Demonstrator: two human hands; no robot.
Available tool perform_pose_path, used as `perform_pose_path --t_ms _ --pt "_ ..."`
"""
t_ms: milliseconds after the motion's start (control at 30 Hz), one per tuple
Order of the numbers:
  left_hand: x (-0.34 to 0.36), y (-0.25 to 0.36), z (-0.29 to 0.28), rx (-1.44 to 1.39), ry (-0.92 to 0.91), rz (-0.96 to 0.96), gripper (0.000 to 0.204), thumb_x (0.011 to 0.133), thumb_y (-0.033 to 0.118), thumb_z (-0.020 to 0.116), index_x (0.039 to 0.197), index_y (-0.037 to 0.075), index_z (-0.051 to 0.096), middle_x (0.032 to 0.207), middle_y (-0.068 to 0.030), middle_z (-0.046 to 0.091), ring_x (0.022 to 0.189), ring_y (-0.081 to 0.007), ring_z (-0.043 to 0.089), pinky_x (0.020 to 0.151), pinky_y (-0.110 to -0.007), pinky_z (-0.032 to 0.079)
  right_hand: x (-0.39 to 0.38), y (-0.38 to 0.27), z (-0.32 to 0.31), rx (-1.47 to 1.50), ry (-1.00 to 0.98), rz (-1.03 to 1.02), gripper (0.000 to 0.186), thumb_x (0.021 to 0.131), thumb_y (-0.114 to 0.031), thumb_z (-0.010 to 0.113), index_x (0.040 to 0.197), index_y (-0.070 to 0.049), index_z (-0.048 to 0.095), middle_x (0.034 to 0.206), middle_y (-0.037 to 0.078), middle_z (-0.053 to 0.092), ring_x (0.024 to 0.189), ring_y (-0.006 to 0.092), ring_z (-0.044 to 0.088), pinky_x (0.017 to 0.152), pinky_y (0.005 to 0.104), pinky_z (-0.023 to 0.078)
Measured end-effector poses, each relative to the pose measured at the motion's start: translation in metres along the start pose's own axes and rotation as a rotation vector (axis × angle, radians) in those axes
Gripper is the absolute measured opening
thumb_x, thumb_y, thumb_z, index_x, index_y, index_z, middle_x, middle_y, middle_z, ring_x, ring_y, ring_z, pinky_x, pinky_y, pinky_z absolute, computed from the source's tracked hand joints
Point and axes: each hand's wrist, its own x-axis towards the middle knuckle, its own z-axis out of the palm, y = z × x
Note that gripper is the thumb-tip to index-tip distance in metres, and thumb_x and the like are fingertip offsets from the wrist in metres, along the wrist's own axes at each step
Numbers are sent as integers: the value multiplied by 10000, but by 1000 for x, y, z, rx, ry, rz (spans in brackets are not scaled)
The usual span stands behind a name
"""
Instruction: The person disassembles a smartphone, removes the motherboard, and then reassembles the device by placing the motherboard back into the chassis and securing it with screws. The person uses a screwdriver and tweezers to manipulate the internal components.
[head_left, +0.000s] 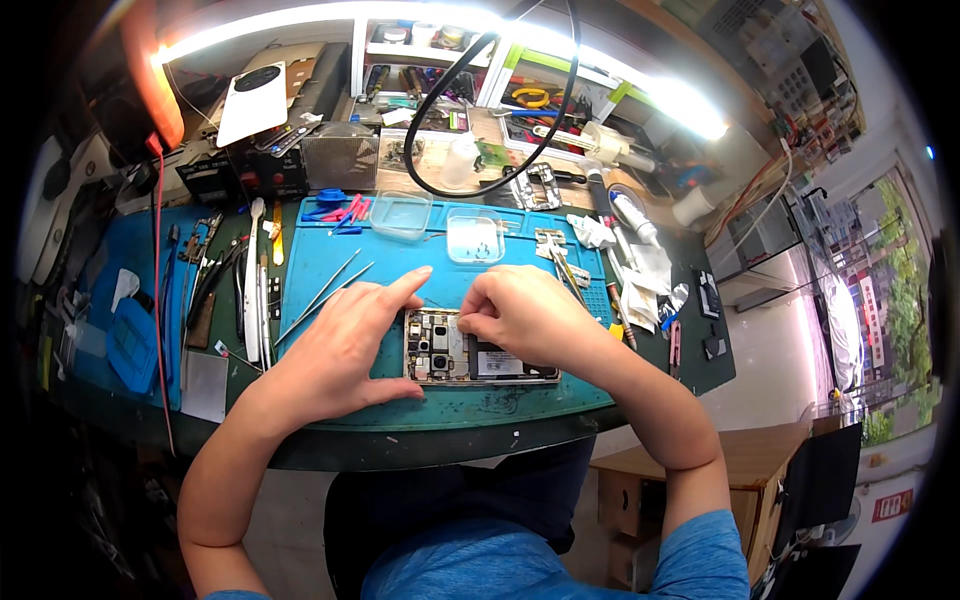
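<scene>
An opened phone (432,355) lies sideways on the blue silicone mat (535,400), camera modules at its left and a dark battery at its right. My left hand (350,350) is at the phone's left end, fingers apart and curved, thumb near the lower left corner. My right hand (510,305) is over the middle of the phone with thumb and forefinger pinched at the board; what they hold, if anything, is hidden. Two metal tweezers (325,295) lie left of the phone.
Clear plastic containers (475,236) and small red and blue parts (345,212) sit behind. Long tools (255,300) lie left; tissues (645,295), tubes and tools lie right. A black cable loop (420,120) hangs over the back shelves (425,55).
</scene>
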Motion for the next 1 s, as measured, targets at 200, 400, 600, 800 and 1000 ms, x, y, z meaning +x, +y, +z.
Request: perform_pose_path --t_ms 200,400,600,800,1000 --pt "1 0 0 -7 -10 -6 1144 706 212 978 1647 71 343 1350 -131 650 1247 -327 602 1136 -453 452 0 14 -3 183 -14 -6 217 951 -228 737 1005 -21 774 931 156 770 918 305 746 829 428 579" --pt "1 0 0 -15 -5 5 1147 701 203 979 1647 68 345 1356 -127 651 1247 -329 597 1136 -453 452 -18 58 -14 195 374 8 149 1010 -109 678 1103 -17 750 1025 78 720 960 148 674 834 312 537" --pt "2 0 0 -8 -4 27 1135 686 177 975 1636 72 363 1333 -129 654 1232 -329 598 1125 -458 463 -36 68 -10 187 431 -49 183 1021 -89 647 1163 -32 748 1087 102 759 987 202 725 846 340 570" --pt "4 0 1 44 54 136 1086 677 144 958 1603 74 395 1355 -153 615 1252 -366 578 1127 -476 463 -35 69 1 209 295 -233 246 1050 -185 643 1229 -53 745 1118 142 760 998 306 736 885 395 585" --pt "6 1 -1 171 140 221 1050 719 99 925 1611 52 372 1470 -185 534 1313 -402 555 1118 -477 485 -35 63 -7 533 -52 -113 295 1091 -216 625 1290 -18 716 1042 85 773 964 136 714 888 313 572"
